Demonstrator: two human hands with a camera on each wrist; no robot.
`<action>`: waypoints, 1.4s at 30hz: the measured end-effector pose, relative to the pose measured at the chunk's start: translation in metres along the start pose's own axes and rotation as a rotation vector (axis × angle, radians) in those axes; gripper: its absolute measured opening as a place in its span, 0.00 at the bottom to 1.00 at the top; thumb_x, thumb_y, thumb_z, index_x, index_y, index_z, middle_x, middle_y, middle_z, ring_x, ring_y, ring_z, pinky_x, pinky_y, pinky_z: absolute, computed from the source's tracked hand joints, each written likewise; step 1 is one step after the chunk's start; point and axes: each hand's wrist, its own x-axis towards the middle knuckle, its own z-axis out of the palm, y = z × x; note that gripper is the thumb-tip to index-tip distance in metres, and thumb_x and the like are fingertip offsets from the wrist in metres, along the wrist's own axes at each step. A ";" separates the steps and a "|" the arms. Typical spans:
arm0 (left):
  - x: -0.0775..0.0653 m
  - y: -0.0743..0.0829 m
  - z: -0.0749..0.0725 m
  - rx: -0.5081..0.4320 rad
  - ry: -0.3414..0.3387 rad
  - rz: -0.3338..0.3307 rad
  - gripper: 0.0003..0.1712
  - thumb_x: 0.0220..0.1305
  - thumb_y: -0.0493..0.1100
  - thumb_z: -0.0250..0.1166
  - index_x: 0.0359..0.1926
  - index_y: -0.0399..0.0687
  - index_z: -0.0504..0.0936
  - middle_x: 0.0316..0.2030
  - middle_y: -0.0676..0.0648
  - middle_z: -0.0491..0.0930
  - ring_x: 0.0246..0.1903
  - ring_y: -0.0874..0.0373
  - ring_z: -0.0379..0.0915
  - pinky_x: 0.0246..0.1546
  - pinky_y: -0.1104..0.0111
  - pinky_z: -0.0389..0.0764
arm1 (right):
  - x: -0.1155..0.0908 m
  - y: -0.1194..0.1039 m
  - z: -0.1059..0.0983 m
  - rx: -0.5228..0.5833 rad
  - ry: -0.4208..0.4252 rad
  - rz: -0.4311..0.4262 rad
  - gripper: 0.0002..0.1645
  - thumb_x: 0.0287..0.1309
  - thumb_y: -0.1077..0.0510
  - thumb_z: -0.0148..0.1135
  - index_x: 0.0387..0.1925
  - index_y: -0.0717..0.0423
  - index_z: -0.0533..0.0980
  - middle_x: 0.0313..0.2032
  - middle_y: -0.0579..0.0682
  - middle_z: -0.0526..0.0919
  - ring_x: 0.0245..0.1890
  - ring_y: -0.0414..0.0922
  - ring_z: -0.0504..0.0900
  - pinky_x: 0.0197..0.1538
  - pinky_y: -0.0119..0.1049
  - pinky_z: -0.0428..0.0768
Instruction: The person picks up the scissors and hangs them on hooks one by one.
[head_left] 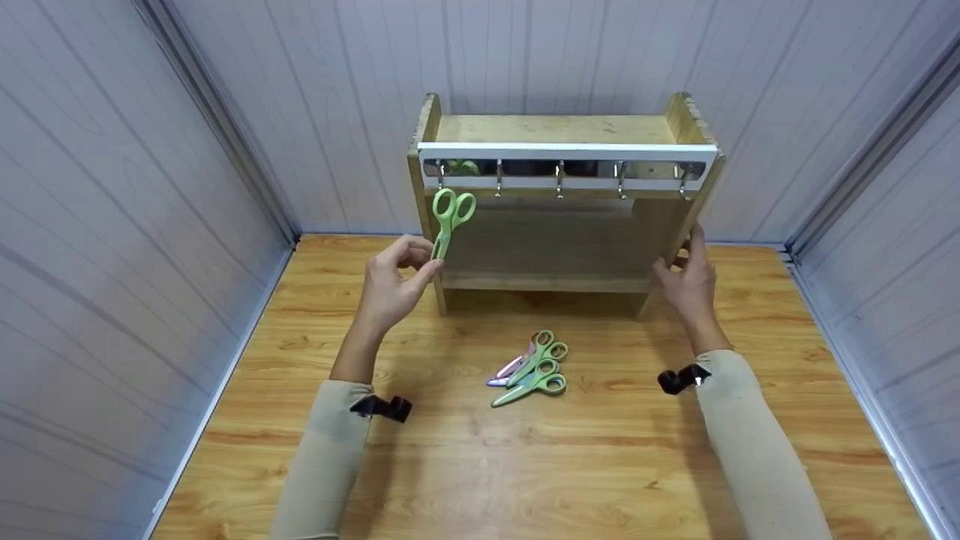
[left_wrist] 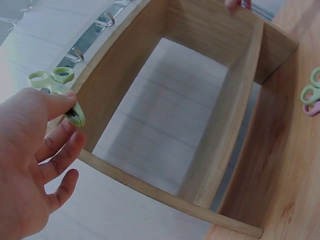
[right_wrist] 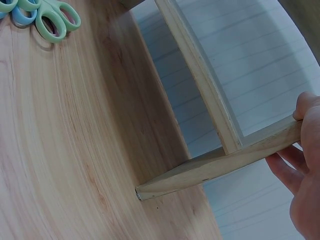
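My left hand [head_left: 391, 283] pinches a pair of light green scissors [head_left: 446, 223] by the blade end, finger loops pointing up. Those loops overlap the area just below the leftmost hook [head_left: 440, 174] on a white hook rail [head_left: 566, 149]. The rail runs along the upper front of a wooden shelf [head_left: 555, 129]. On the shelf's right side, my right hand [head_left: 690, 285] grips the edge of the side panel [right_wrist: 215, 170], thumb on the inner face and fingers behind. In the left wrist view, thumb and index finger hold the scissors while the other fingers are spread loosely.
Several more scissors [head_left: 537, 381], with green, pink and blue parts, lie in a small pile on the wood-grain surface [head_left: 480, 465] before the shelf. Pale panelled walls [head_left: 360, 112] stand behind and at both sides. Several metal hooks [head_left: 559, 180] line the rail.
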 end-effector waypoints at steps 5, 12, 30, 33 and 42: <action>0.003 -0.001 -0.002 -0.005 0.003 0.000 0.08 0.74 0.34 0.74 0.49 0.35 0.87 0.37 0.37 0.92 0.35 0.68 0.82 0.45 0.75 0.81 | 0.001 0.000 0.000 -0.007 0.008 -0.022 0.51 0.72 0.63 0.64 0.90 0.50 0.54 0.71 0.74 0.81 0.59 0.76 0.89 0.41 0.11 0.71; 0.006 -0.003 0.000 -0.016 0.001 -0.028 0.08 0.74 0.35 0.74 0.50 0.36 0.88 0.38 0.37 0.92 0.36 0.68 0.81 0.48 0.65 0.84 | 0.001 0.001 0.000 -0.003 0.016 -0.018 0.50 0.73 0.63 0.64 0.89 0.50 0.55 0.72 0.74 0.81 0.59 0.75 0.89 0.42 0.09 0.71; 0.012 -0.020 0.004 -0.034 0.030 -0.061 0.08 0.72 0.33 0.76 0.49 0.35 0.88 0.37 0.35 0.92 0.33 0.73 0.80 0.46 0.73 0.81 | 0.001 0.000 -0.001 -0.020 0.028 -0.010 0.51 0.71 0.65 0.64 0.89 0.52 0.55 0.69 0.74 0.82 0.58 0.75 0.90 0.42 0.10 0.70; 0.012 -0.022 0.005 -0.036 0.028 -0.063 0.08 0.72 0.33 0.76 0.49 0.35 0.88 0.37 0.34 0.92 0.33 0.73 0.80 0.44 0.77 0.80 | 0.000 -0.001 -0.002 -0.027 0.027 -0.007 0.50 0.71 0.64 0.63 0.89 0.51 0.55 0.70 0.74 0.82 0.58 0.75 0.90 0.43 0.11 0.70; 0.011 -0.023 0.008 -0.057 0.018 -0.073 0.09 0.72 0.33 0.75 0.50 0.33 0.88 0.37 0.35 0.91 0.33 0.72 0.80 0.43 0.76 0.80 | 0.000 0.001 -0.002 -0.029 0.033 -0.016 0.50 0.72 0.64 0.63 0.89 0.51 0.56 0.71 0.73 0.82 0.58 0.74 0.90 0.42 0.12 0.71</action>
